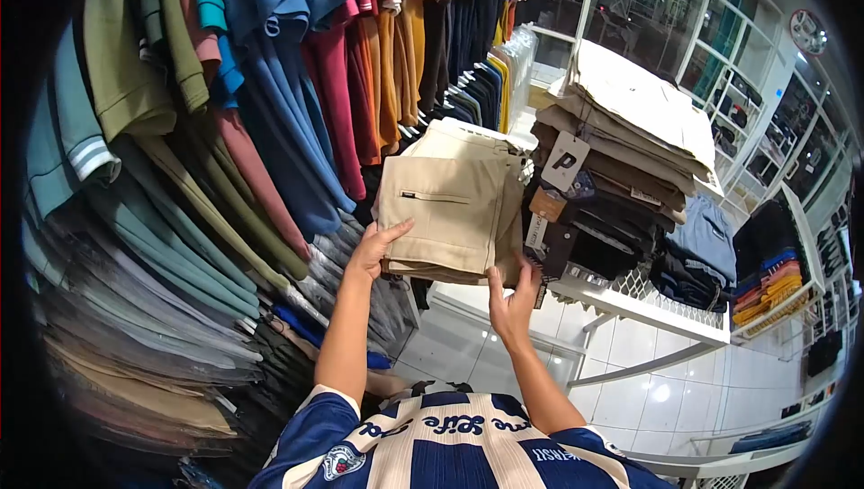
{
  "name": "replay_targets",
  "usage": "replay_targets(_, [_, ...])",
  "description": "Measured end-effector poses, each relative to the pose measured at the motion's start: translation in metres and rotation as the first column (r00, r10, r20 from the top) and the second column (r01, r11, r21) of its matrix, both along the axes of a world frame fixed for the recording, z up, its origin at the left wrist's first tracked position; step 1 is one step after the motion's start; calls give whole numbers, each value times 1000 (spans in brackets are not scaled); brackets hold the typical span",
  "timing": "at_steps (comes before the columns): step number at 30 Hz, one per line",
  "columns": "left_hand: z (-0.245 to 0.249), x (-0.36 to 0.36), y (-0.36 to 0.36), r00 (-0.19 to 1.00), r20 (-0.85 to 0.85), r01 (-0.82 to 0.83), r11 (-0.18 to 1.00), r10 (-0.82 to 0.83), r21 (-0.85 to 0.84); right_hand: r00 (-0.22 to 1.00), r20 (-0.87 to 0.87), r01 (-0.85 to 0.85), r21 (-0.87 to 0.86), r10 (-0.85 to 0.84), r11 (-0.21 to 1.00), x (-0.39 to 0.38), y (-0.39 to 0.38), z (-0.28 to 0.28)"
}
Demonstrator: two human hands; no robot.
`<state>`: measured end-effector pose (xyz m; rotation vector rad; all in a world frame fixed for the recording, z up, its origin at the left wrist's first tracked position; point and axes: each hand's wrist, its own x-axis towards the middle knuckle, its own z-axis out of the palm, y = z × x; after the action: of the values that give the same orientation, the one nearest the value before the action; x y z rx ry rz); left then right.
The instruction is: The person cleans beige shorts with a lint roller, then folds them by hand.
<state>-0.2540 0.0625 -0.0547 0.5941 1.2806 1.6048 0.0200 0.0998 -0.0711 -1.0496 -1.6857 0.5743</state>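
Note:
Folded beige trousers (445, 237) lie in a neat pile in front of me, a zipped pocket with a small dark label on the top pair. My left hand (371, 253) grips the pile's left edge, thumb on top and fingers underneath. At the lower right corner my right hand (513, 307) holds the pile, its thumb upright against the front edge and its fingers partly hidden. Behind this pile sit more light cream folded trousers (459, 140). Whether the pile rests on the rack beneath cannot be seen.
A tall stack of folded trousers (639, 120) with hanging tags (565, 161) stands to the right on a white mesh rack (657, 314). Hanging garments (279, 120) crowd the left side. Grey folded trousers (702, 233) lie farther right, above a white tiled floor (652, 394).

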Motion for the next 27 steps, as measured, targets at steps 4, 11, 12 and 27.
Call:
replay_targets(4, [4,26,-35,992,-124,-15,992,31,124,936,-340,-154,-175,87,972,4,4,-1])
replay_targets(11, [-19,41,-115,966,-254,9,974,49,224,892,-403,-335,-282,206,899,13,-9,-5])
replay_targets(12, [-19,41,-126,968,-251,39,967,27,254,837,-458,-489,-380,300,785,19,-12,-2])
replay_targets(27, [-22,118,-133,850,-35,513,808,-526,290,801,-591,-306,-267,95,914,166,-157,8])
